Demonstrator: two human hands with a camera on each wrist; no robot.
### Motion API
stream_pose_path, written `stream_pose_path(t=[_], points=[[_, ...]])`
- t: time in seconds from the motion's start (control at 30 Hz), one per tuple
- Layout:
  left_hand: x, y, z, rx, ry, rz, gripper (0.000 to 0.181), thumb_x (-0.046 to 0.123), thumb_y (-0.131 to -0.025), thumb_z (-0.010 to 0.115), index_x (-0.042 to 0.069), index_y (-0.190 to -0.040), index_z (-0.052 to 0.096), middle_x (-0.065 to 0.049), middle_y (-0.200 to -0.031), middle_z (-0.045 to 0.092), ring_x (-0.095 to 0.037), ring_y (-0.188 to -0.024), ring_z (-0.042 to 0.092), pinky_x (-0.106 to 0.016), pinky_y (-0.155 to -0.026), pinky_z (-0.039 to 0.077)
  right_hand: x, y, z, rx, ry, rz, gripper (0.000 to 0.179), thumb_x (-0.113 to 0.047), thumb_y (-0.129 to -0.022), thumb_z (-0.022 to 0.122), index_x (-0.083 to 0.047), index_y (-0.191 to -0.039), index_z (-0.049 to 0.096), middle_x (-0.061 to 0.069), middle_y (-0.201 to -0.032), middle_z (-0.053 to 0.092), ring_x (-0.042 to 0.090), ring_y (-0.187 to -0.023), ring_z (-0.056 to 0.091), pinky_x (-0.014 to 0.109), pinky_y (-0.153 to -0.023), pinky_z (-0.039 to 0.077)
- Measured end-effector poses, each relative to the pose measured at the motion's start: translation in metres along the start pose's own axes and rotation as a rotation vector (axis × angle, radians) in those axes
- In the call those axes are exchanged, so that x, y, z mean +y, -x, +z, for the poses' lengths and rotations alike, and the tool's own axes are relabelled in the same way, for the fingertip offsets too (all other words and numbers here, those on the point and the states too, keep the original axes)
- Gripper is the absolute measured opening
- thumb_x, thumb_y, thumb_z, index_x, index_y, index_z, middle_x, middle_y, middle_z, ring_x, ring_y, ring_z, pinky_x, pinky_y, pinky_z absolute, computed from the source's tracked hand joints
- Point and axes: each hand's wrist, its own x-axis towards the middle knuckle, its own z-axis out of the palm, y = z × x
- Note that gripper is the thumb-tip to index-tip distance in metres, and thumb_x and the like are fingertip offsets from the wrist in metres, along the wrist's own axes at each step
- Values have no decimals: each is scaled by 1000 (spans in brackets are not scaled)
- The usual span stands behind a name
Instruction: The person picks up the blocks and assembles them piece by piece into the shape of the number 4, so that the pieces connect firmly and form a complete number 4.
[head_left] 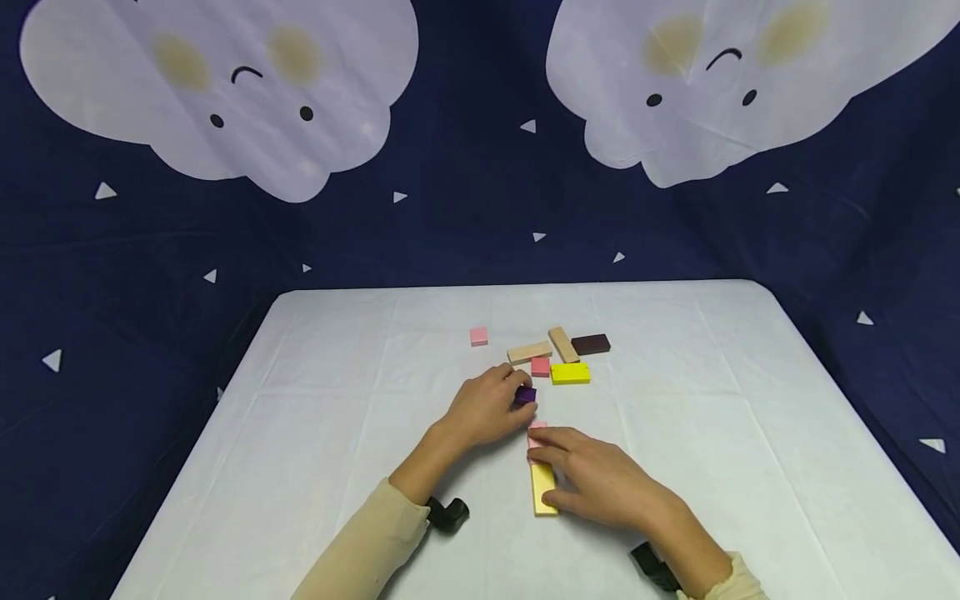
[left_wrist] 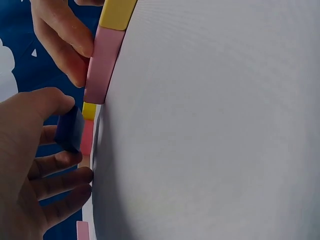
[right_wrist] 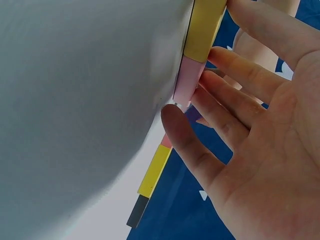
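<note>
Near the middle of the head view, your left hand [head_left: 487,408] pinches the purple block [head_left: 527,395] between thumb and finger, with the other fingers spread in the left wrist view; you cannot tell whether the block's underside touches the tabletop [head_left: 330,450]. Just below it and to the right, your right hand [head_left: 600,479] has its fingers extended and somewhat apart, the tips resting against the pink block [left_wrist: 104,65] and the thumb touching the pale yellow block [head_left: 543,492]. Those two blocks lie end to end, touching, the pink above the pale yellow, lower centre of the frame. Above your hands, upper part of the tabletop, you have the red block [head_left: 540,367] just beside the bright yellow block [head_left: 571,374] on its right. Behind the red one lies the left wooden block [head_left: 528,352], nearly crosswise; to its right the slanted wooden block [head_left: 564,344] runs down to the right, with the brown block [head_left: 591,344] next to it. A small pink square [head_left: 478,337] sits apart, left of that group. You wear beige sleeves [head_left: 371,537], and across the top of the frame a dark blue backdrop [head_left: 480,167] shows pale clouds [head_left: 262,158] and small white triangles.
</note>
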Motion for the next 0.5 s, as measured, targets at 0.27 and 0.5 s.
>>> stream_pose_path(t=[0.27, 0.5], points=[[4, -3, 3, -34, -5, -19, 38, 48, -87, 61, 20, -113, 63, 2, -96, 57, -11, -82, 52, -29, -64, 49, 0, 0, 0, -9, -12, 7, 52, -41, -85, 69, -17, -130, 62, 0, -145, 43, 16, -133, 37, 38, -102, 37], [7, -3, 8, -18, -43, 0, 37, 48, -87, 61, 19, -110, 64, 3, -93, 57, -11, -81, 50, -29, -60, 47, 0, 0, 1, 14, -12, 8, 52, -40, -83, 71, -17, -129, 62, 0, -144, 45, 15, -132, 38, 38, -101, 38]])
